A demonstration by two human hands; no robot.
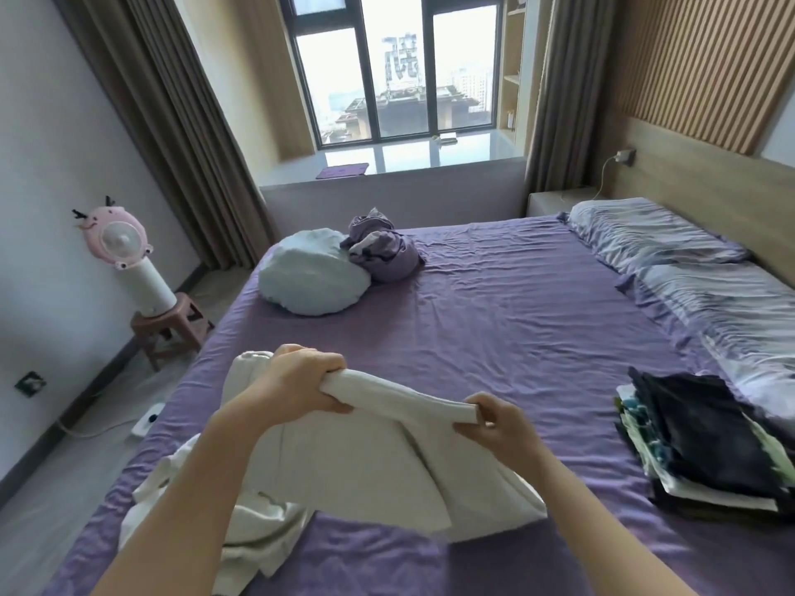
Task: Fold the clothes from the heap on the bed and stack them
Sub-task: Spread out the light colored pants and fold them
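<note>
**Both hands grip a white garment over the bed**

White garment point(365, 462) hangs above the purple bed point(516, 320), its top edge bunched. Left hand point(301, 380) clamps one end, right hand point(494, 419) pinches the other. More white cloth point(258, 539) lies beneath, partly hidden. Folded stack point(705, 440) sits right, cut off by the frame edge.

Your bed point(516, 303): purple sheet, creased | under your grip: loose white clothes point(258, 535) on the near edge | right of your grip: folded stack point(705, 445), dark piece on top | far beyond it: pale round cushion point(312, 277) touching a bunched purple cloth point(385, 251) | far right: two pillows point(658, 238) along the headboard
</note>
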